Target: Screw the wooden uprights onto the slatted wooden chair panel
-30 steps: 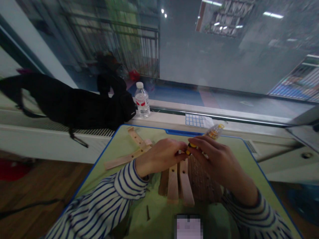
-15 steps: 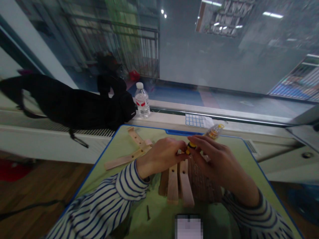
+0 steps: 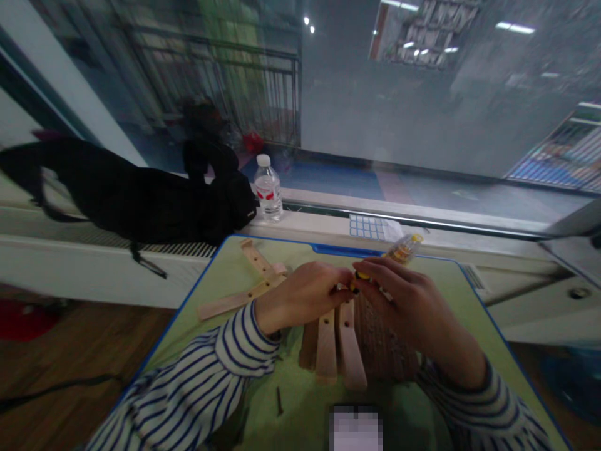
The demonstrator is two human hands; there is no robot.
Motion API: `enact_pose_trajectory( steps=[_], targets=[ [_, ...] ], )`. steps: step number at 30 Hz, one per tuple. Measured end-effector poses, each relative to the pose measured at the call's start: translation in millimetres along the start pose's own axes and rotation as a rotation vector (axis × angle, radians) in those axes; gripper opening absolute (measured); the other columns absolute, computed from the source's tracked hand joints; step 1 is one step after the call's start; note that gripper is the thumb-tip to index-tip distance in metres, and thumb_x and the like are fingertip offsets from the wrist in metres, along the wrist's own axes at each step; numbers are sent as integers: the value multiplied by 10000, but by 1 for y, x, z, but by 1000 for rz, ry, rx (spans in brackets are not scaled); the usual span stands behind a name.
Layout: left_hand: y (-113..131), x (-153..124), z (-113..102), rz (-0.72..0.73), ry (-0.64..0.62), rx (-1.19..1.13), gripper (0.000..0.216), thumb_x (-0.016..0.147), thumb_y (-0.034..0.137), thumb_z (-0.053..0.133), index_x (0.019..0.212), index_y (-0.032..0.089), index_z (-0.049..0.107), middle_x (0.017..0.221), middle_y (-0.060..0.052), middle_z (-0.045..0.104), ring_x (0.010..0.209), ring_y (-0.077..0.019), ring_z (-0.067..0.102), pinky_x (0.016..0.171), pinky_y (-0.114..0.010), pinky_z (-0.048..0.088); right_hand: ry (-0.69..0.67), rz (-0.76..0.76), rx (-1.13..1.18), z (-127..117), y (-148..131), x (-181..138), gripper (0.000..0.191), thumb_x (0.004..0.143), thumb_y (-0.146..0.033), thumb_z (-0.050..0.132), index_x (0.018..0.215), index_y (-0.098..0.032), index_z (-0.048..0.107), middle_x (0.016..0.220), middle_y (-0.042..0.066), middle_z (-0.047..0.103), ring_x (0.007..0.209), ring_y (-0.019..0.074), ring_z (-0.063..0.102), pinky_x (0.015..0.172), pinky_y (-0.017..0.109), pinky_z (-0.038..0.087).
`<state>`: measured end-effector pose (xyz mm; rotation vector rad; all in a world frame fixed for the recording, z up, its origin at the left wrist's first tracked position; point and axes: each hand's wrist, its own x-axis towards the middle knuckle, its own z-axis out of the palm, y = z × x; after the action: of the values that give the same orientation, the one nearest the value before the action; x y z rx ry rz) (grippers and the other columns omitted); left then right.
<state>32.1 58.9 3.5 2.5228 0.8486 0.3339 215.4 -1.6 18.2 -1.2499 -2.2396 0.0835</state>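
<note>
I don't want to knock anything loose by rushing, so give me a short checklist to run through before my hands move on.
1. Right hand's fingertips on the yellow-and-black piece: ok, they touch it.
2. Left hand firmly pinching something: cannot tell, its fingertips are partly hidden.
3. Two near wooden strips side by side: ok, beneath the hands, over the brown block.
4. Dark screw-like piece put away: not ok, it lies loose on the table.
5. Water bottle upright and capped: ok, on the sill beyond the table.
</note>
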Motion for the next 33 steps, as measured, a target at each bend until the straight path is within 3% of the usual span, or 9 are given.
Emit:
enact_pose_trajectory(
  steps=[15, 33],
  targets=[
    [-2, 1, 3, 22, 84, 98, 181, 872, 350, 577, 894, 182, 640, 804, -21, 680, 763, -195, 634, 631, -269, 420, 1, 0, -6, -2, -2, -1, 343, 936, -264, 455, 1246, -147, 545, 1199, 96, 641, 982, 211, 654, 824, 377, 550],
    [-2, -1, 2, 6, 13, 15, 159, 889, 296, 541, 974, 202, 637, 877, -34, 694, 798, -190, 647, 644, -268, 429, 6, 25, -15, 2, -1, 0, 258, 939, -290, 476, 1125, -173, 612, 1104, 67, 674, 929, 187, 657, 816, 342, 539]
  ],
)
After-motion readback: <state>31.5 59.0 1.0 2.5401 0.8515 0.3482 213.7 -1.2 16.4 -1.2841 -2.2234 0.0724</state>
